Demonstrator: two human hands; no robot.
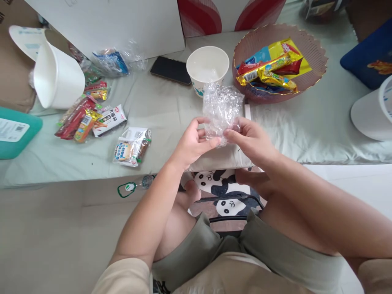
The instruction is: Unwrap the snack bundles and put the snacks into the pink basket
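Observation:
A crumpled clear plastic bag (222, 107) is held up in front of me by both hands. My left hand (192, 141) pinches its lower left edge, fingers curled. My right hand (249, 139) pinches the lower right edge. Just behind the bag stands an empty white paper cup (207, 65). To the right of the cup sits a pink ribbed basket (312, 53) holding yellow, red and blue snack packets (269, 67).
Loose snack packets (92, 118) lie at the left on the pale sheet, beside a tipped white bucket (56, 75). A black phone (170, 70) lies by the cup. Another white bucket (372, 112) is at the right edge. A panda-print stool (226, 192) is between my knees.

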